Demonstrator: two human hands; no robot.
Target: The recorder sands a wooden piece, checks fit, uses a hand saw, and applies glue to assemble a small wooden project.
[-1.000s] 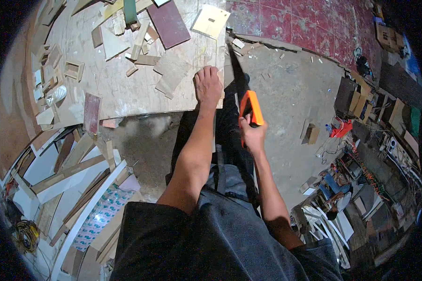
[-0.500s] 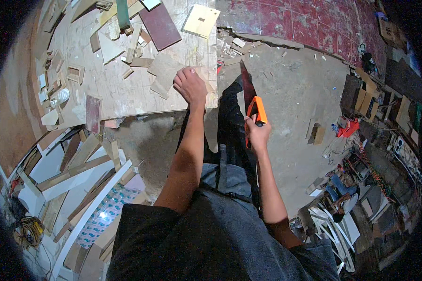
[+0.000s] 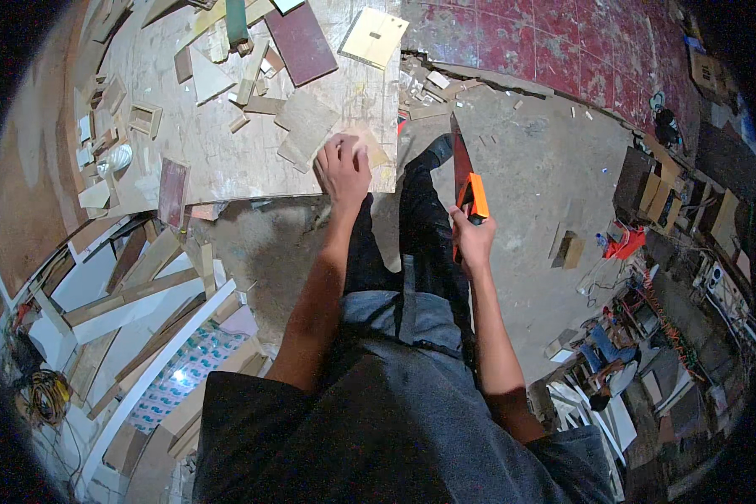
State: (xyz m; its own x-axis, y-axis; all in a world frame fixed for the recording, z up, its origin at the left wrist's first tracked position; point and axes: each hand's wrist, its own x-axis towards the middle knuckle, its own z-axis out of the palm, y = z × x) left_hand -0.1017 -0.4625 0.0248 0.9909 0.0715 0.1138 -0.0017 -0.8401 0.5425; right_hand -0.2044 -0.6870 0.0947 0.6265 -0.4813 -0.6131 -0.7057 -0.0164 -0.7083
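My right hand grips a handsaw by its orange and black handle. The dark reddish blade points away from me, over the floor to the right of the table. My left hand is on or just over the near right corner of the wooden worktable, fingers stretched and slightly apart, holding nothing that I can see. Right beside its fingertips lies a thin square board, with a pale dusty patch on the other side.
Wood offcuts, a dark red panel, a green strip and a yellow square piece lie on the table. Stacked boards fill the lower left. A red bag, cables and scrap line the right side of the floor.
My left hand has gone from curled to spread, its fingers now stretched over the table corner. The saw stays in my right hand. The whole view has shifted slightly.
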